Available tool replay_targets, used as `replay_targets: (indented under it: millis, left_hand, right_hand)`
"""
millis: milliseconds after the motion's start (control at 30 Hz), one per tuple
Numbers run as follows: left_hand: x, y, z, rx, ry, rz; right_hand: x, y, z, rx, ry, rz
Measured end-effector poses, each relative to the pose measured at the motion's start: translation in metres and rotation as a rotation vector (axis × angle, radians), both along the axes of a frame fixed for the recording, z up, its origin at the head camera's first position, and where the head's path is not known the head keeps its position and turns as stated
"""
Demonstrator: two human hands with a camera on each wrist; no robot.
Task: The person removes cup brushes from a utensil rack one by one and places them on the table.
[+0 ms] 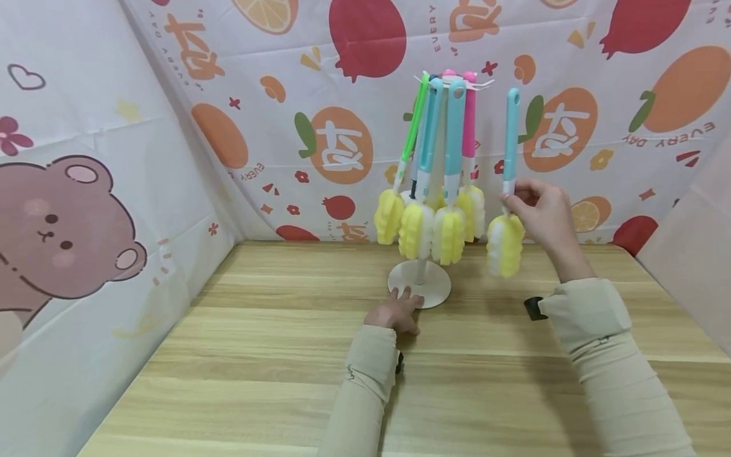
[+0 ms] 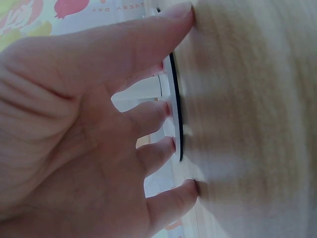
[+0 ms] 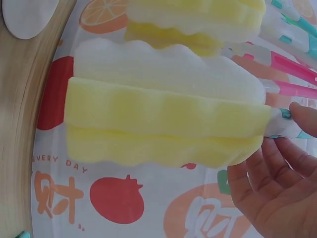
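A white stand with a round base [image 1: 436,285] carries several hanging sponge brushes [image 1: 451,235] with yellow-and-white heads and blue, green and pink handles. My left hand [image 1: 395,311] rests on the near edge of that base with fingers spread; in the left wrist view some fingertips press the base rim [image 2: 177,114], while the thumb and little finger touch the tabletop. To the right of the stand, my right hand [image 1: 542,206] pinches a blue-handled sponge brush [image 1: 505,246] at the white neck, just above its sponge. This brush hangs upright, handle up, apart from the stand.
The wooden table [image 1: 274,381] runs up to a fruit-print cloth [image 1: 274,158] behind the stand. A bear-print cloth [image 1: 74,228] borders the left side. White hooks [image 1: 485,84] stick out at the top of the stand, above and left of the right hand.
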State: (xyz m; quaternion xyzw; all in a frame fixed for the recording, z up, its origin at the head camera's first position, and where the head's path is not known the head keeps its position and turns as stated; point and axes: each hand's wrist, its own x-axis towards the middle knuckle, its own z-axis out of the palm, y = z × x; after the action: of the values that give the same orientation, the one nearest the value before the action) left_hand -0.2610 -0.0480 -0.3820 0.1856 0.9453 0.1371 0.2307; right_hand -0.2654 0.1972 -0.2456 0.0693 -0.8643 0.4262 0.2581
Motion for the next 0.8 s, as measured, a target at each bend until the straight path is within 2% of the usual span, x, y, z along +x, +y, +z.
replay_targets:
  millis: [533,800]
  left_hand:
    - [0.000,0.000,0.000,0.013,-0.011,0.005]
    - [0.000,0.001,0.000,0.008,-0.007,0.002]
  right_hand:
    - [-0.003,0.011,-0.005,0.079,-0.079,-0.069]
    - [-0.003,0.015,-0.009,0.081,-0.092,-0.108]
